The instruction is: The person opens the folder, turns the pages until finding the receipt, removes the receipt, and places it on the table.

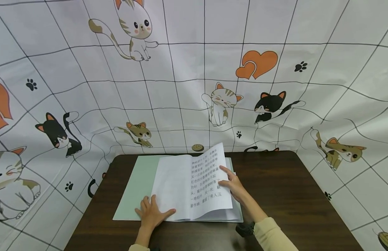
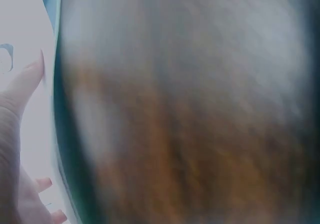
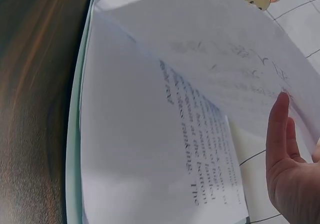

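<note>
"How is the book (image 1: 181, 184) looking from the head?"

"It's lying spread on the dark wood counter (image 1: 275, 195). A pale green cover (image 1: 134, 191) is holding its pages: the left page (image 1: 172, 177) is showing blank, while the raised page (image 1: 206, 177) is displaying rows of printed Chinese characters and rising along its right side."

"And the hands?"

"The right grip (image 1: 234, 184) is pinching that raised page at its right edge, thumb and finger clamped on the paper. The left grip (image 1: 152, 213) is resting at the book's lower left, fingers spread apart, its thumb touching the left page."

"What's the left wrist giving?"

"Little. Most of it is blurring into brown and grey, perhaps the counter. The left thumb is lying over white paper, beside a green border."

"The right wrist?"

"The raised page is arching there, writing showing faintly through its underside, the right grip's fingers meeting it near the edge. Underneath, a lower sheet (image 3: 140, 154) is bearing English words, "ranking" among them, with the green cover edging it."
</note>
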A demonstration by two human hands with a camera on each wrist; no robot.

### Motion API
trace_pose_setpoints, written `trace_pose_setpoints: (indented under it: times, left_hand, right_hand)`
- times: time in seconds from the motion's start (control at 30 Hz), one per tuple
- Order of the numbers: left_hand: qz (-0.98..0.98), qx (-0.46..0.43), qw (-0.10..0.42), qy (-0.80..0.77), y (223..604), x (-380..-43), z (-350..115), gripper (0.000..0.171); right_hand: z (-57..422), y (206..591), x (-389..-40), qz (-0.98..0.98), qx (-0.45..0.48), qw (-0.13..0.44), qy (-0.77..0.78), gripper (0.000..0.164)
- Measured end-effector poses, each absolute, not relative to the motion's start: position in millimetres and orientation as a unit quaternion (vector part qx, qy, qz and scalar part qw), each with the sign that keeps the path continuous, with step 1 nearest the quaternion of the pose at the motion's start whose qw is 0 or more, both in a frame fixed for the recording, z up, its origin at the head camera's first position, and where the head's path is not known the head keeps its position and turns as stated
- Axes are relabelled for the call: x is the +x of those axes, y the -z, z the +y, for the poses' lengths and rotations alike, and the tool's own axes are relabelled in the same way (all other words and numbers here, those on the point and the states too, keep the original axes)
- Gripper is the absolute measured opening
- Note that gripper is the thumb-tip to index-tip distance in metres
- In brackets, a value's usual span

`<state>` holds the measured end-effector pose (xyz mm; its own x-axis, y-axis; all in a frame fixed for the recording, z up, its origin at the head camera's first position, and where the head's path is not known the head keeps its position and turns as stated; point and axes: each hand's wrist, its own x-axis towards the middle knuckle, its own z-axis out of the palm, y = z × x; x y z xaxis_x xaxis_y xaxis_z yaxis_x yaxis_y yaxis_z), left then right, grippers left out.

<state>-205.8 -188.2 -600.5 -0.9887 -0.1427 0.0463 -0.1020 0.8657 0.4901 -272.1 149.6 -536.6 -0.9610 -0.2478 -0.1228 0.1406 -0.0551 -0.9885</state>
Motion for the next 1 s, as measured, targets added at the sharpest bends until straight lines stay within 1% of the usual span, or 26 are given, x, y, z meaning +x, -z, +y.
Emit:
trace_pose_setpoints:
  times: [0.17,0.27,0.33,0.53,0.63,0.83,0.9,1.0]
  left_hand:
    - [-0.961,0.064,0.050,0.266,597,-206,-185,0.112]
    - [-0.961,0.060,0.059,0.263,593,-207,-183,0.107]
    - [-0.962,0.054,0.071,0.260,589,-208,-181,0.100]
    - [-0.961,0.041,0.107,0.254,571,-213,-166,0.074]
    - [-0.955,0.028,0.122,0.270,561,-216,-156,0.067]
    - [-0.929,-0.037,0.137,0.342,541,-219,-123,0.067]
    - [-0.920,-0.058,0.128,0.365,532,-220,-109,0.070]
    - [-0.907,-0.077,0.099,0.401,520,-221,-89,0.076]
  right_hand:
    - [145,529,-271,0.674,-0.047,0.138,0.724,0.074]
    - [142,526,-271,0.677,-0.045,0.142,0.721,0.073]
    - [141,524,-271,0.680,-0.042,0.143,0.718,0.072]
    - [136,517,-270,0.690,-0.038,0.140,0.709,0.070]
    - [134,515,-270,0.696,-0.039,0.142,0.702,0.069]
    - [130,513,-273,0.702,-0.043,0.141,0.696,0.066]
    - [129,512,-274,0.705,-0.049,0.139,0.694,0.065]
    - [126,511,-275,0.707,-0.058,0.138,0.691,0.064]
